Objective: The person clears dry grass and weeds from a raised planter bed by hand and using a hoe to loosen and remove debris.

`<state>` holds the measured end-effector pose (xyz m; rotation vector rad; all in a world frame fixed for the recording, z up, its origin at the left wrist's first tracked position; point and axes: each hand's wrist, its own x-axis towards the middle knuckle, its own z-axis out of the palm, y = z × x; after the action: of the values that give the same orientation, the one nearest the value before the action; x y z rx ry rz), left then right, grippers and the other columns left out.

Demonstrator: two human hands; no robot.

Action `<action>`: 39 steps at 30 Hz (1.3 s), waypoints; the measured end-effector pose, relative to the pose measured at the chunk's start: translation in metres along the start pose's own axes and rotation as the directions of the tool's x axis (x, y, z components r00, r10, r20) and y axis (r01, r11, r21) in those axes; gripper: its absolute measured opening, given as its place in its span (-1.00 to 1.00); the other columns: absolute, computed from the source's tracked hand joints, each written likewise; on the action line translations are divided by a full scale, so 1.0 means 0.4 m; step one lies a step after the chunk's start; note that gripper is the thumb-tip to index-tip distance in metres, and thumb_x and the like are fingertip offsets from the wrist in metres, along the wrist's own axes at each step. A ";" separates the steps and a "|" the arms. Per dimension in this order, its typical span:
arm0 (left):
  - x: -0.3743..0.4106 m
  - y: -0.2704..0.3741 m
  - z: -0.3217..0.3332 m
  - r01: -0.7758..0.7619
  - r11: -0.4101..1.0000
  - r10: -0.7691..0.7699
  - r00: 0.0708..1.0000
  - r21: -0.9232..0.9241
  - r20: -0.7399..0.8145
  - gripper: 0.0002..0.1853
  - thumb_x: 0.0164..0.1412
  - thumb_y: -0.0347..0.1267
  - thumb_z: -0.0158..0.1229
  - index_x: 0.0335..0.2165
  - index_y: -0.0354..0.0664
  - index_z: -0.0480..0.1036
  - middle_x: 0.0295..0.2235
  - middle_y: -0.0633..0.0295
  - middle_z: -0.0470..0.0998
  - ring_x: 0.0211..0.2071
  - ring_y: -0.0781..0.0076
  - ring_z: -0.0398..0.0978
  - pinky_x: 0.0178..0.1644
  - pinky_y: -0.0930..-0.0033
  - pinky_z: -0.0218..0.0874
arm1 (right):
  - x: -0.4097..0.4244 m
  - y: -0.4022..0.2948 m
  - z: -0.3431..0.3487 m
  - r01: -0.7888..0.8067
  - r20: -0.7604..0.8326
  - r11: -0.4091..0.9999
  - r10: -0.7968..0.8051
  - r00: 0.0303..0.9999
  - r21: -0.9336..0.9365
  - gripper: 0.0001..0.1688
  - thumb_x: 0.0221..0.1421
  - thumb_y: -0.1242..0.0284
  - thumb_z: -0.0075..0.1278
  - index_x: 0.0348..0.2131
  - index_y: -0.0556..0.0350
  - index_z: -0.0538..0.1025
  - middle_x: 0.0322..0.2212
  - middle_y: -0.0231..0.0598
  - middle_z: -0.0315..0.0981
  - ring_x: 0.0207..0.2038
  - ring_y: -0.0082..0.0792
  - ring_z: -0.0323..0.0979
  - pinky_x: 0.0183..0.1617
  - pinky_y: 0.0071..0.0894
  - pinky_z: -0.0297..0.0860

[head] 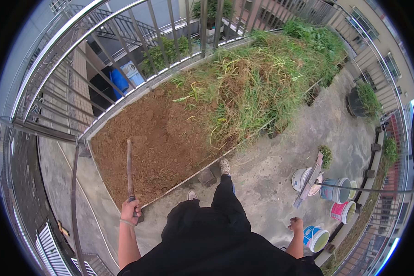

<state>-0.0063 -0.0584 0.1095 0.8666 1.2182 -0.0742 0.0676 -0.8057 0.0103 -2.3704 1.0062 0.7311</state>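
My left hand is closed around the dark grip of a long-handled tool, whose wooden shaft reaches out over bare brown soil. The far end of the tool blends with the soil, so its head is not clear. At the lower right, my right hand hangs at my side above the concrete, with its fingers curled and nothing visible in them. A large heap of pulled grass and weeds covers the far part of the raised bed, beside the bare soil.
A metal railing runs along the bed's far side. Several plastic buckets stand on the concrete floor at the right, near a plank. A potted plant is farther back. The bed's thin edging passes in front of my shoes.
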 end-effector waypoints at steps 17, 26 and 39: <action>0.046 -0.203 0.697 -0.092 0.418 0.269 0.963 0.904 -0.027 -0.47 -0.06 -0.38 0.13 -0.09 -0.26 0.17 -0.43 -0.23 0.47 -0.33 -0.20 0.43 -0.22 -0.04 0.28 | 0.485 -1.261 0.255 0.731 0.555 0.682 -0.608 0.568 -0.001 -0.80 -0.01 0.57 -0.11 -0.31 0.25 0.44 -0.50 -0.21 0.45 -0.58 -0.43 0.45 -0.54 -0.46 0.38; 0.043 -0.289 0.696 -0.227 0.556 0.412 0.911 0.800 -0.028 -0.50 0.02 -0.34 0.07 -0.06 -0.26 0.18 -0.50 -0.18 0.47 -0.42 -0.15 0.46 -0.33 -0.04 0.28 | -0.058 -1.294 0.718 0.285 0.879 0.942 -0.281 0.385 0.176 -0.54 0.12 0.19 -0.07 -0.21 0.24 0.28 -0.35 -0.15 0.31 -0.34 -0.23 0.40 -0.40 -0.18 0.48; -0.120 -0.474 0.512 -0.219 0.957 0.235 0.970 0.190 -0.067 -0.59 0.13 -0.34 0.00 -0.04 -0.23 0.25 -0.70 0.23 0.34 -0.76 0.46 0.28 -0.71 0.45 0.13 | -0.324 -1.166 0.814 0.001 0.792 0.939 -0.291 0.537 0.344 -0.75 -0.05 0.48 0.02 -0.44 0.06 0.22 -0.66 -0.30 0.19 -0.70 -0.35 0.23 -0.71 -0.26 0.27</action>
<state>0.0439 -0.3334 0.0630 1.1756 1.1990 0.0401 0.2480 -0.2553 -0.0590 -1.4672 0.4167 1.3441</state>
